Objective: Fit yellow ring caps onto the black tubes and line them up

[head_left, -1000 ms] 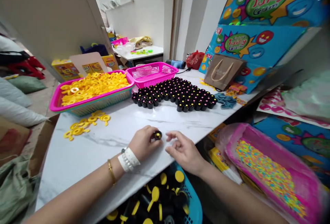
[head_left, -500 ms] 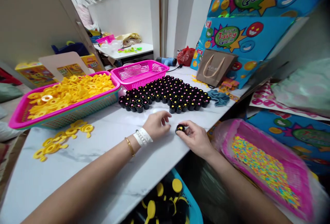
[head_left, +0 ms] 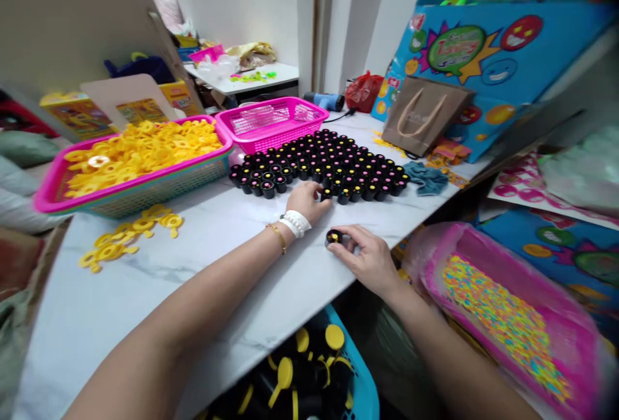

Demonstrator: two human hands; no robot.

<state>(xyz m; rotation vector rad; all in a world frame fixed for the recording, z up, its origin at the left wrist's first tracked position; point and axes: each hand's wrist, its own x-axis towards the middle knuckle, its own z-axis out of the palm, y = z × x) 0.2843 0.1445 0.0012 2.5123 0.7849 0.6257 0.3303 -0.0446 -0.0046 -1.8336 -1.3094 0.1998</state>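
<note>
Our right hand (head_left: 367, 259) pinches a small black cap (head_left: 333, 237) with a yellow top above the marble bench (head_left: 145, 304), centre frame. Our left hand (head_left: 307, 204) touches the near edge of the rows of black caps (head_left: 314, 165); we cannot tell whether it grips one.

Two hands (head_left: 304, 204) (head_left: 367, 262), one black cap (head_left: 333, 237)

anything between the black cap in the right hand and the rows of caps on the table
Nothing visible blocks it. Only a strip of bare marble-patterned tabletop separates the black cap in the right hand from the rows of black caps. The left hand rests at the rows' near edge, just left of that strip.
</note>
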